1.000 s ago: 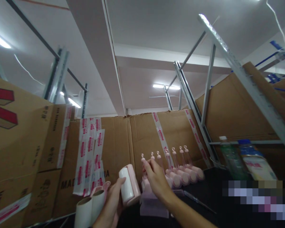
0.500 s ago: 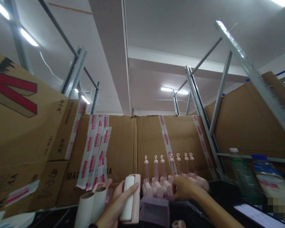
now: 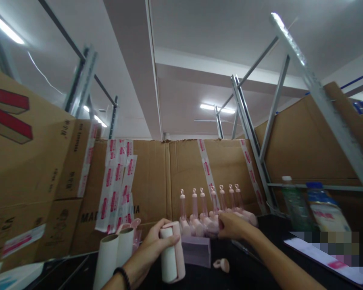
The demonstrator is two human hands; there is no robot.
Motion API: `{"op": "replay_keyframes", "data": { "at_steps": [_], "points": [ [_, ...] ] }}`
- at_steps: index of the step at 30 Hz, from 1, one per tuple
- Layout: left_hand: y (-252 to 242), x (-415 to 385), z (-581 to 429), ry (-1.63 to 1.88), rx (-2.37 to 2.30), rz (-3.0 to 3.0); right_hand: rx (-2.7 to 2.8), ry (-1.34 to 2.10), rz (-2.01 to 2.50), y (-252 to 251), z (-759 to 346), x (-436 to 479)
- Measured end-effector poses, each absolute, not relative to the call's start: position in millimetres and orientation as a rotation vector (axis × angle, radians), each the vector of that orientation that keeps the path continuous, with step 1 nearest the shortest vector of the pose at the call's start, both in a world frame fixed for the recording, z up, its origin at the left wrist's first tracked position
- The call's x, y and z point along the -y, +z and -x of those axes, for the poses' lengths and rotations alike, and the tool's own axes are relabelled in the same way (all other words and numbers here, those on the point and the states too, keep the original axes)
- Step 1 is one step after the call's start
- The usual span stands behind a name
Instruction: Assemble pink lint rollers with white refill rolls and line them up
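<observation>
My left hand (image 3: 154, 247) is wrapped round a lint roller (image 3: 172, 253), a white paper roll in a pink cover, held nearly upright. At the front of a row of pink lint rollers (image 3: 196, 225) with clear upright handles and looped ends is my right hand (image 3: 232, 226). Its fingers are curled, and whatever they grip is hidden. Between the hands sits a translucent purplish box (image 3: 196, 251). A small pink looped cap (image 3: 222, 264) lies on the black surface below my right hand. Two white paper rolls (image 3: 105, 257) stand left of my left hand.
Cardboard (image 3: 151, 173) with strips of printed tape walls off the back and left. Metal rack posts (image 3: 248, 117) rise at the right. A green bottle (image 3: 295, 205), a blue-capped container (image 3: 325, 205) and a lit phone (image 3: 308, 251) are on the right side.
The lint roller in my left hand has turned and tilted slightly, showing more of its round side. My right hand stays by the row. The camera view has shifted a little.
</observation>
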State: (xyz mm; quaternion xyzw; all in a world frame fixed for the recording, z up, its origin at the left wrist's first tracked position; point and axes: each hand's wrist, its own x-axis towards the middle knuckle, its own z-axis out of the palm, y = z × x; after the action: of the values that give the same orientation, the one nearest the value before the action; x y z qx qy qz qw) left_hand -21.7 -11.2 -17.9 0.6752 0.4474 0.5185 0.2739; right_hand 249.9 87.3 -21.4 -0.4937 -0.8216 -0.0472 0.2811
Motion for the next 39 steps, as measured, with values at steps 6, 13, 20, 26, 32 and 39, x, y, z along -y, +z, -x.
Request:
{"op": "replay_keyframes", "data": {
  "at_steps": [6, 13, 20, 26, 32, 39],
  "points": [
    [-16.2, 12.9, 21.2, 1.361, -1.241, -1.848, 2.295, 0.084, 0.941, -2.6, -256.1, -77.9],
    [-15.7, 21.7, 17.3, 1.418, -1.225, -1.817, 2.373, 0.245, 0.594, -3.9, -233.7, -63.5],
    [-18.9, 16.7, 20.0, 1.427, -1.169, -1.760, 2.359, 0.223, 0.557, -7.1, -231.0, -58.1],
    [-14.1, 20.2, 18.4, 1.512, -1.195, -1.633, 2.353, 0.232, 0.515, -7.8, -225.8, -60.8],
    [-11.9, 24.1, 18.3, 1.549, -1.211, -1.577, 2.301, 0.253, 0.469, -7.3, -224.4, -57.0],
    [-15.1, 24.5, 20.9, 1.580, -1.146, -1.530, 2.291, 0.292, 0.441, -7.6, -224.5, -51.6]
  ]
}}
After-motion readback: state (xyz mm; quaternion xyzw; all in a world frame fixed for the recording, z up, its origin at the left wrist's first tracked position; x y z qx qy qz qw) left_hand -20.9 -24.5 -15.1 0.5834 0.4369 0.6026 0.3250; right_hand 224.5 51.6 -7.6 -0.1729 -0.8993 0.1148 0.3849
